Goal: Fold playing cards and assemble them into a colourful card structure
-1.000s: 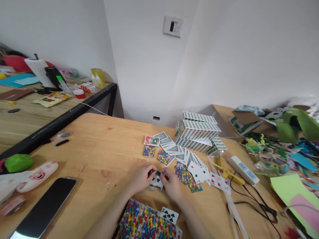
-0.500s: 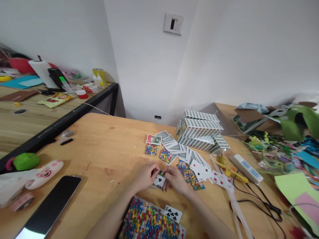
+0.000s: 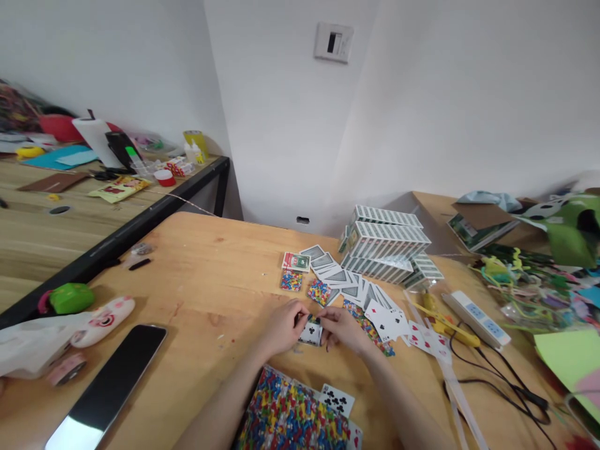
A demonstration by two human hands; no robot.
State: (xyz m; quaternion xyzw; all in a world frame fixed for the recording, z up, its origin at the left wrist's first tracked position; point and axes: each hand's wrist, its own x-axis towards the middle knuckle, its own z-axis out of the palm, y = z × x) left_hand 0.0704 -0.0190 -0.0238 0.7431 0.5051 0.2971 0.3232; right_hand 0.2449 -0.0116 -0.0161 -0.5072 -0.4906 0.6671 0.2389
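In the head view, a club-suit playing card [image 3: 310, 334] lies face up between my two hands at the middle of the table. My left hand [image 3: 285, 327] is closed in a pinch at its upper left edge. From the other side, my right hand [image 3: 345, 331] pinches the upper right edge. Whether more cards lie beneath it is hidden. Closer to me is a block covered in a colourful pattern [image 3: 295, 415], with a ten of clubs [image 3: 337, 400] sticking out beside it. Small colourful stacks [image 3: 319, 291] and a red-green card pack [image 3: 296, 262] sit beyond my hands.
Fanned cards [image 3: 340, 278] run across the table toward green-striped boxes [image 3: 391, 240] at the back. On the right lie a power strip [image 3: 477, 317], a yellow glue gun [image 3: 452, 328] and black cables [image 3: 501, 387]. A phone [image 3: 110, 384] rests at left, near a green toy [image 3: 71, 298].
The whole view has shifted, so things appear slightly further right. My hands stay at the card, with the fingers of both drawn closer together along its top edge.
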